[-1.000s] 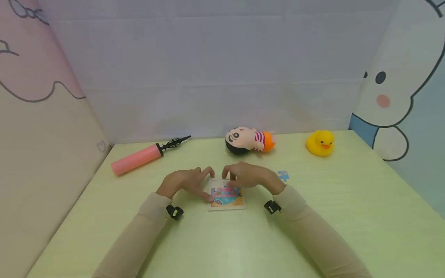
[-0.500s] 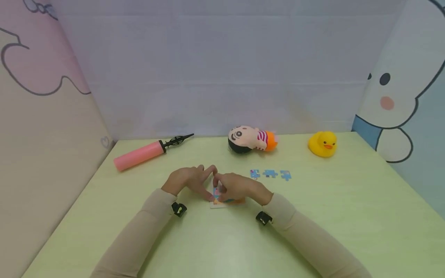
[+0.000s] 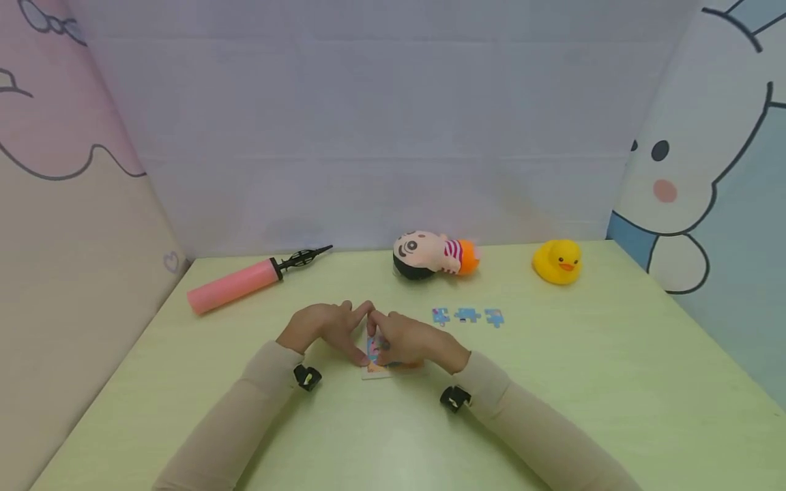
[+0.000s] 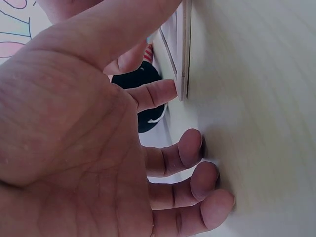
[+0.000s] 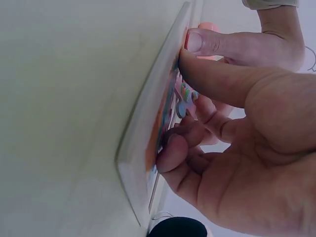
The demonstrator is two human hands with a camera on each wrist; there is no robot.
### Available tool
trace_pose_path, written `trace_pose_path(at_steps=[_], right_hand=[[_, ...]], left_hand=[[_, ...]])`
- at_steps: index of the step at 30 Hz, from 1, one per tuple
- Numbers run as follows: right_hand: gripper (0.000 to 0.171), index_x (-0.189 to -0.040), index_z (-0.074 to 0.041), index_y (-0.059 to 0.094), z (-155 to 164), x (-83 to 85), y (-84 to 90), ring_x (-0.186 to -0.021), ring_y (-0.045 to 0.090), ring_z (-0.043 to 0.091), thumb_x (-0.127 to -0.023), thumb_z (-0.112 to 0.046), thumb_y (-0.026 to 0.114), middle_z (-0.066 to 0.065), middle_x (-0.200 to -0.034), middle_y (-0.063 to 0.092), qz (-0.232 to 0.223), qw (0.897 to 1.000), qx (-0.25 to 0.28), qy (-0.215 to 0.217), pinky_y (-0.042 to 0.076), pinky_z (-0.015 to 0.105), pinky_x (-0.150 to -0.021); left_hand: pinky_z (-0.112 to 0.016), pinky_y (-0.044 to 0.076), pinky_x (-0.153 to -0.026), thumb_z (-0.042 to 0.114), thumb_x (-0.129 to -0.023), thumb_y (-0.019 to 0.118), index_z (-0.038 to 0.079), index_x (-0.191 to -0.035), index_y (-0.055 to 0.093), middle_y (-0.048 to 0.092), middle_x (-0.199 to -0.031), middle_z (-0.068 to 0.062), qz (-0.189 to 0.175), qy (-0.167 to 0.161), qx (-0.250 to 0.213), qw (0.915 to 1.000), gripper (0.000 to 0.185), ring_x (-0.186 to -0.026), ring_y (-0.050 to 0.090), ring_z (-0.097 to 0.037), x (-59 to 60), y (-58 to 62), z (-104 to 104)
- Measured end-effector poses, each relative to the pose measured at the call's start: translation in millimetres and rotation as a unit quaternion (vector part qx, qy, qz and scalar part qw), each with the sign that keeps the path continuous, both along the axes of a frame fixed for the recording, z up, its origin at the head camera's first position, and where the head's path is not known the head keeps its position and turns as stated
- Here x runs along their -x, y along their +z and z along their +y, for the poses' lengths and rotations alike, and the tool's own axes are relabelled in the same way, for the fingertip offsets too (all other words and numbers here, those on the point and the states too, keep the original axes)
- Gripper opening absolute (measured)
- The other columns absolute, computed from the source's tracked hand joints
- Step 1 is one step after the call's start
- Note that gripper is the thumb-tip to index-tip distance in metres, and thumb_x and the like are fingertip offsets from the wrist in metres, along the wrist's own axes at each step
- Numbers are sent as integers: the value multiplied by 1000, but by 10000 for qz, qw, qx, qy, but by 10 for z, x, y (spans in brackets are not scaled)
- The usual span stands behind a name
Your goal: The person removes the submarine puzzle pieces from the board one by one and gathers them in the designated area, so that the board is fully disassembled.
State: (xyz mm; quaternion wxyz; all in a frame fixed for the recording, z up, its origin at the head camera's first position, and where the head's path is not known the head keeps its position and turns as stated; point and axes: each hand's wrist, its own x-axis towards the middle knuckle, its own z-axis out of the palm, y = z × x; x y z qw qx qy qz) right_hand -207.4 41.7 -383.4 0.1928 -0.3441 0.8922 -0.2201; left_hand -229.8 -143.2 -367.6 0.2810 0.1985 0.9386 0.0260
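Observation:
A small framed jigsaw puzzle lies on the table, largely covered by the hands. My left hand steadies its left side: the thumb rests on the near part, and the index finger touches the far left corner. In the left wrist view, the other left fingers bend loosely down to the table. My right hand is over the puzzle. In the right wrist view, its thumb and index finger pinch a colourful puzzle piece, tilted up from the puzzle surface. Three loose blue pieces lie behind the right hand.
Along the back of the table lie a pink hand pump, a doll with a striped top and a yellow rubber duck. A pale cloth wall stands behind them, with printed side walls left and right.
My right hand has moved left across the puzzle, close to the left fingers, uncovering the loose pieces behind it. My left hand keeps its place on the puzzle's left side.

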Motion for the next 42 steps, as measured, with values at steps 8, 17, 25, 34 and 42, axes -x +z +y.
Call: trace_pose_path(at_steps=[8, 17, 25, 34, 42], right_hand=[[12, -98, -11, 55, 14, 124, 13, -74, 51, 16, -97, -7, 66, 2, -84, 55, -171, 9981, 546, -212, 41, 26, -64], [13, -96, -9, 57, 391, 343, 159, -81, 60, 16, -93, -9, 70, 3, -90, 64, 113, 9969, 741, -238, 49, 28, -72], [16, -92, -9, 59, 795, 360, 174, -73, 57, 13, -91, -13, 75, 1, -82, 63, -56, 9988, 351, -348, 46, 28, -67], [13, -88, -8, 63, 1001, 401, 207, -65, 52, 14, -89, -7, 76, 2, -82, 60, -703, 9945, -126, -767, 43, 25, -61], [15, -84, -9, 63, 976, 390, 173, -69, 52, 13, -86, -7, 78, 0, -82, 59, -204, 9969, -342, -686, 42, 25, -63]], left_hand=[[-51, 46, -89, 61, -78, 78, 27, -135, 30, 46, -116, -13, -121, 93, 64, 9999, 82, -102, 55, -30, 4, 21, 1], [-46, 45, -83, 61, -76, 79, 31, -132, 33, 47, -113, -12, -73, 106, -8, 9999, 78, -94, 54, -27, 0, 19, 49], [-39, 44, -72, 60, -76, 81, 30, -132, 32, 46, -108, -11, -233, 158, -38, 9996, 80, -83, 56, -25, 2, -3, 65], [-37, 44, -69, 54, -77, 82, 28, -131, 33, 46, -108, -12, -314, 266, -283, 9987, 77, -78, 56, -25, 8, -13, 24], [-36, 45, -68, 57, -76, 82, 30, -131, 33, 45, -108, -11, -302, 343, -216, 9987, 78, -78, 57, -25, -1, 0, 38]])
